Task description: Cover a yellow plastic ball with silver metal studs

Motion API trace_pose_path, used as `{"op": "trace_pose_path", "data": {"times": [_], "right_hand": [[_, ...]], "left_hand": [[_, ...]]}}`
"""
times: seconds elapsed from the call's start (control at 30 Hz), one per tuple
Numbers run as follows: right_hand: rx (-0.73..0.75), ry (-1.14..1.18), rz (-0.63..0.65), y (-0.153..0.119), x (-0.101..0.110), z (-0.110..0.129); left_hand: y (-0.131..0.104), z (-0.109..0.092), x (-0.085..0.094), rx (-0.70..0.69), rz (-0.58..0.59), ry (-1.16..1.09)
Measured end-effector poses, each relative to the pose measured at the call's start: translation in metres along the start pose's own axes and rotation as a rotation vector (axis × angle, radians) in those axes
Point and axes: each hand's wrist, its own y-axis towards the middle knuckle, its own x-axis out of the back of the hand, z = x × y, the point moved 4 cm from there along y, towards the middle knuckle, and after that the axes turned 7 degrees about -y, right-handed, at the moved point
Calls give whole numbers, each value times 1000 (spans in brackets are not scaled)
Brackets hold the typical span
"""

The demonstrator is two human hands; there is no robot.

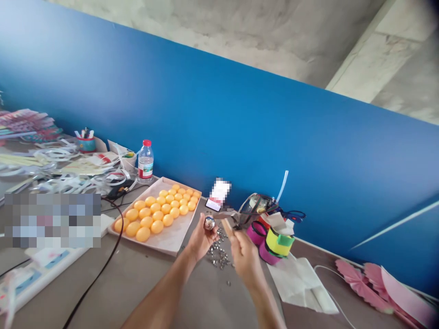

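My left hand (202, 240) is closed around a small round silvery object (209, 223) with a shiny, faceted-looking surface. Close by on the right, my right hand (245, 256) grips a flat tan stick (227, 227) that looks wooden; its tip points toward the silvery object. Below and between the hands, many small shiny silver pieces (219, 256) lie scattered on the grey tabletop (144, 288). Left of my left hand stands a shallow pale tray (171, 244) with rows of orange balls (157, 227). My fingers partly hide what each hand holds.
A phone (213, 204) leans near the blue partition (219, 119). Purple and yellow rolls (278, 242), white paper (305, 283) and pink fans (363, 283) are to the right. A bottle (146, 162), a power strip (44, 278) and a black cable (106, 265) are to the left.
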Motion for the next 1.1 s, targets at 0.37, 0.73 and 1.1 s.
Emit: {"op": "trace_pose_path", "data": {"times": [0.37,0.73,1.1], "right_hand": [[-141,-160,-70,7,1,-59],[-355,-500,147,-14,-33,-113],[-452,-602,262,-20,-35,-116]], "left_hand": [[2,-4,7,-54,-66,61],[5,-3,14,-225,-121,444],[1,4,13,-222,-150,711]]}}
